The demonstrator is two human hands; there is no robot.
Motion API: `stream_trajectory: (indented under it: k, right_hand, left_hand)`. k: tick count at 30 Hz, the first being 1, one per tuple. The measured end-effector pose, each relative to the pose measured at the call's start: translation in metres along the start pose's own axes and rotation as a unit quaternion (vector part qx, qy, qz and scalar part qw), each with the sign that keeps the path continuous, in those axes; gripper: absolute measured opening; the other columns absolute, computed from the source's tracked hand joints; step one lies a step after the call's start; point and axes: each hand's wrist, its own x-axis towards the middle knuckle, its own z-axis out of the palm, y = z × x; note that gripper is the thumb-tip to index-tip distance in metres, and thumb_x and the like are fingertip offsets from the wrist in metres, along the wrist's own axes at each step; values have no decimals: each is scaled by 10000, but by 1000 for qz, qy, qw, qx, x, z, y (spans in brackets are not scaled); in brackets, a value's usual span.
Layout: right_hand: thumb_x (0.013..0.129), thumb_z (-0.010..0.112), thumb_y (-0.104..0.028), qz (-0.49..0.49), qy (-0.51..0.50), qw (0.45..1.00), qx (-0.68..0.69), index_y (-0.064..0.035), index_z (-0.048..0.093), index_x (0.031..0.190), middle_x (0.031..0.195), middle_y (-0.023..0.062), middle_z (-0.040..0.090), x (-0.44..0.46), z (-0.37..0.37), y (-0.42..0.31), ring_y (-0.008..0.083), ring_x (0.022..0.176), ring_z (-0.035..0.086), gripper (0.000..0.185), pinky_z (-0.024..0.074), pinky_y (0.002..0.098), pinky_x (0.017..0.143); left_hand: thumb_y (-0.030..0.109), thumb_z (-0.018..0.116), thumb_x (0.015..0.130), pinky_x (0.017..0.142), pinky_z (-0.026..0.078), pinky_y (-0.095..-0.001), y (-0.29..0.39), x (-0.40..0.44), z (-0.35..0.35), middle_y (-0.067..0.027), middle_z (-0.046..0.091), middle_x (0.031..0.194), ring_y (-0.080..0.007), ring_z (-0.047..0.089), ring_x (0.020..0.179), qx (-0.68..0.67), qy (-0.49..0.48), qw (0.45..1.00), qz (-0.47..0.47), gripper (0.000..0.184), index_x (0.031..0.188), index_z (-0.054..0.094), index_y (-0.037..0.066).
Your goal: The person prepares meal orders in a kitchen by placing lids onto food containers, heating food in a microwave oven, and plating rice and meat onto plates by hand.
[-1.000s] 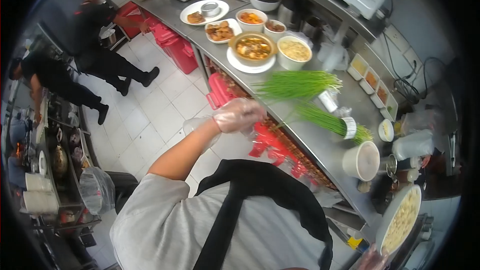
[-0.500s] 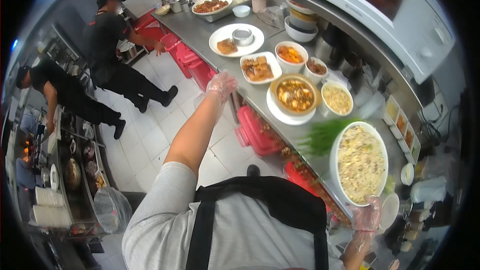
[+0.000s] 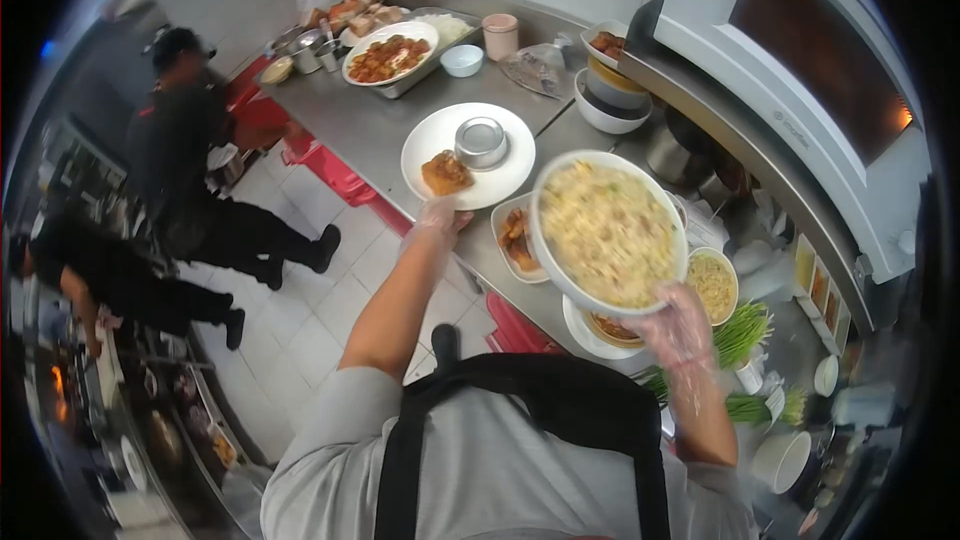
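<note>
In a clear plastic glove, my right hand [image 3: 680, 328] grips the near rim of a large white bowl of fried rice [image 3: 610, 232], held tilted above the counter dishes. My left hand [image 3: 438, 220], also gloved, is at the lower edge of a round white plate [image 3: 420, 155]; its fingers are partly hidden there. On that plate sit a metal ring mould [image 3: 481, 142] and a browned piece of food [image 3: 446, 173]. The rice bowl partly covers a square dish of browned pieces [image 3: 517, 240] and a brown pot [image 3: 612, 330] on a white plate.
Behind are a dish of food in red sauce [image 3: 390, 58], a small bowl [image 3: 462, 61] and a pink cup [image 3: 500, 37]. A white oven [image 3: 800, 70] overhangs the right. Two people in dark clothes [image 3: 180, 150] stand at left. Green stalks [image 3: 745, 332] lie right.
The rice bowl in my right hand has moved left and up, over the dishes. My left hand has come to the edge of the round plate. The view has shifted towards the counter's far end.
</note>
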Motion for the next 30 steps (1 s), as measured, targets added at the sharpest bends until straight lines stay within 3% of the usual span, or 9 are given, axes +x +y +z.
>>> stream_trajectory:
  k: [4, 6, 10, 12, 17, 22, 25, 28, 30]
  right_hand:
    - [851, 528, -76, -3, -25, 999, 42, 80, 310, 1360, 1333, 250, 460, 88, 40, 30, 383, 1191, 512, 575, 539, 494, 881]
    - [850, 537, -81, -33, -25, 997, 60, 80, 338, 1339, 1312, 242, 482, 140, 47, 55, 360, 1168, 532, 552, 520, 473, 911]
    - [845, 543, -64, -64, 142, 987, 48, 85, 405, 1270, 1260, 244, 510, 232, 71, 96, 338, 1128, 560, 471, 530, 465, 897]
    - [844, 543, -50, -111, 217, 968, 60, 93, 414, 1251, 1231, 243, 523, 282, 73, 118, 340, 1072, 593, 450, 569, 450, 827]
    - [859, 519, -20, -155, 354, 920, 70, 65, 444, 1239, 1181, 222, 557, 353, 74, 150, 338, 1001, 624, 396, 598, 426, 759]
    - [868, 534, -42, -184, 324, 924, 80, 56, 421, 1266, 1178, 210, 560, 410, 47, 171, 319, 989, 628, 425, 587, 397, 767]
    - [874, 557, -80, -183, 320, 928, 62, 57, 410, 1280, 1181, 206, 559, 403, 56, 174, 298, 956, 633, 453, 571, 370, 770]
    - [883, 577, -124, -140, 333, 931, -52, 50, 465, 1235, 1144, 184, 580, 359, 104, 175, 251, 910, 634, 409, 550, 340, 782]
    - [885, 583, -174, -148, 311, 919, -193, 15, 529, 1181, 1092, 153, 611, 340, 104, 180, 224, 917, 632, 355, 529, 326, 804]
  left_hand:
    - [52, 561, 836, 621, 545, -299, 49, 38, -74, -129, 634, 996, -239, 644, 811, 113, -20, 993, 19, 245, 1067, 562, -28]
    - [197, 557, 885, 610, 544, -352, 96, 59, -104, -160, 620, 997, -243, 638, 807, 257, -81, 960, 70, 345, 1108, 527, -65]
    - [175, 520, 904, 695, 517, -310, 163, 152, -150, -140, 619, 1005, -202, 623, 844, 408, -113, 906, 30, 328, 1177, 510, -7]
    - [142, 560, 865, 700, 518, -315, 183, 172, -149, -102, 613, 989, -189, 620, 825, 310, -169, 934, 43, 380, 1215, 480, 18]
    - [247, 610, 848, 581, 491, -283, 207, 208, -164, -85, 614, 943, -159, 599, 736, 350, -98, 924, 120, 463, 1236, 480, 32]
    - [262, 553, 871, 530, 447, -263, 192, 149, -179, -56, 596, 904, -127, 558, 673, 315, -74, 944, 70, 532, 1332, 392, 49]
    - [215, 505, 884, 515, 424, -251, 177, 132, -186, -56, 596, 905, -120, 555, 669, 212, -152, 963, 76, 492, 1338, 401, 56]
    - [135, 479, 877, 569, 456, -253, 181, 152, -175, -75, 605, 956, -136, 585, 739, 270, -203, 931, 140, 465, 1329, 423, 44]
    - [85, 463, 887, 846, 510, -307, 194, 138, -152, -135, 567, 1173, -213, 599, 1029, 295, -201, 932, 65, 453, 1328, 417, -8]
